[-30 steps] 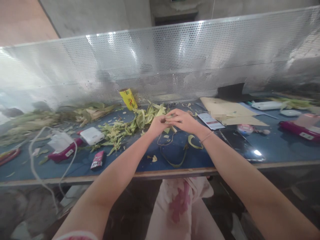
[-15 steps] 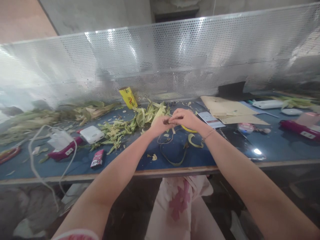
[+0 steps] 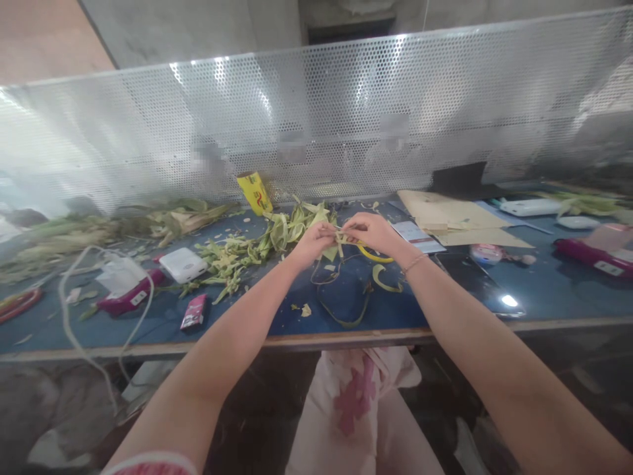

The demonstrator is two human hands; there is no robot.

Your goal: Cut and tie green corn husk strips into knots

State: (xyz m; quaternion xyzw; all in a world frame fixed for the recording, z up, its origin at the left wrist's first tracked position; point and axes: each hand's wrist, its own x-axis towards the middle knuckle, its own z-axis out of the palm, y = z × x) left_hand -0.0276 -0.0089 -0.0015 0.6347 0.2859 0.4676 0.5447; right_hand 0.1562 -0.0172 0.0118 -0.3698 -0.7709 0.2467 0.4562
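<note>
Above the blue table (image 3: 277, 316), my left hand (image 3: 315, 243) pinches a thin pale green leafy strip (image 3: 340, 245). My right hand (image 3: 370, 231) has its fingertips closed on the same strip from the other side, the two hands a little apart. The exact kind of this piece is too small to tell. Beyond my left hand lies a heap of pale green leaves (image 3: 291, 227). A yellow curved thing (image 3: 370, 254) rests under my right hand. Nearer me are a loop of dark green strip (image 3: 346, 323) and a curled pale peel-like strip (image 3: 383, 280).
Left stand a white charger-like box (image 3: 182, 265), a purple power strip (image 3: 131, 295) with white cable, and a small pink box (image 3: 194, 313). A yellow tube (image 3: 254, 192) leans near the perforated metal screen (image 3: 326, 125). Right lie a phone (image 3: 418, 236), brown card sheets (image 3: 455, 211) and a black tablet-like slab (image 3: 475, 284).
My hands have drawn slightly apart, and the pale strip between their fingertips now shows. My left fingers have lifted a little. The things on the table stay in place.
</note>
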